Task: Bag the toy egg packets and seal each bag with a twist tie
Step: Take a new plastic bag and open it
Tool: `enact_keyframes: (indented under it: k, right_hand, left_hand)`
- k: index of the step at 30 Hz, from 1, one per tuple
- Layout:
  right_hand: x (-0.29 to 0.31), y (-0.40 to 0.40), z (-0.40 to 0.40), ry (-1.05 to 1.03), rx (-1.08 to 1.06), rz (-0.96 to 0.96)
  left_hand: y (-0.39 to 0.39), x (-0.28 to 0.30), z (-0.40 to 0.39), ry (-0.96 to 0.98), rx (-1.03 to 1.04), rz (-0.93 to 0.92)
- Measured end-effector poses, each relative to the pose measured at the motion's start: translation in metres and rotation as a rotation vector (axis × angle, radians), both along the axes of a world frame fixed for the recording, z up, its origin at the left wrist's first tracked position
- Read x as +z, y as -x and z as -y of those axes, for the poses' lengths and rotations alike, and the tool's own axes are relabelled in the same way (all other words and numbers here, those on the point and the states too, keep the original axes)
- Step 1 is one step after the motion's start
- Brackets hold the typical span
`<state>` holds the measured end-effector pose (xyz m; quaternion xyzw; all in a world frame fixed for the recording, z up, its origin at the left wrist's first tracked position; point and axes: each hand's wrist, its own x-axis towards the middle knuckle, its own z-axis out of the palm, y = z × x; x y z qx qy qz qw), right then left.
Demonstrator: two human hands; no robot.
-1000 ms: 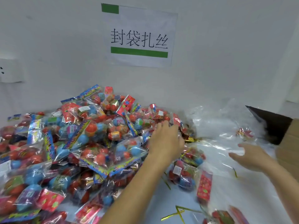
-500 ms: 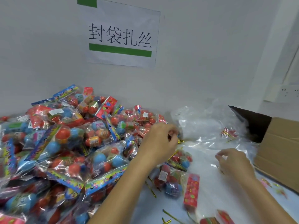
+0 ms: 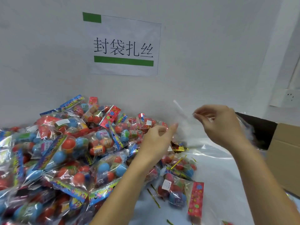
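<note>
White desk point(image 3: 215, 184) against a pale wall point(image 3: 211, 62) with a green-barred paper sign point(image 3: 124, 46), toy egg packets point(image 3: 68, 151) heaped left, cardboard box point(image 3: 282, 153) right, both hands' fingers point(image 3: 198, 114) pinching a clear bag point(image 3: 183, 113) aloft.

A white paper sign point(image 3: 125, 46) is hanging on the wall point(image 3: 211, 46), showing four black Chinese characters, 封袋扎丝, with a green bar beneath them and a shorter green block at the sheet's top left corner. The toy egg packets point(image 3: 68, 153) are carrying colourful printed header cards and small white stickers, but their lettering is showing too small and blurred to read. Nothing else legible is appearing.
</note>
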<state>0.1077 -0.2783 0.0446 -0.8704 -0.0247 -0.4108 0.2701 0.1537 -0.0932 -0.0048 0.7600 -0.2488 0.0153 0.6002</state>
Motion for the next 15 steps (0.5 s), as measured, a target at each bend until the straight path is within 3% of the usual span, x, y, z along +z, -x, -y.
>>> enact_keyframes:
  k: [6,15]
  right_hand:
    - [-0.003,-0.001,-0.02,-0.056,0.246,-0.209]
    - [-0.001,0.0,-0.038,-0.033,0.367,-0.322]
  left_hand:
    - [0.003,0.013,-0.005,0.207,-0.091,-0.119]
    - [-0.004,0.017,-0.012,0.404,0.169,0.055]
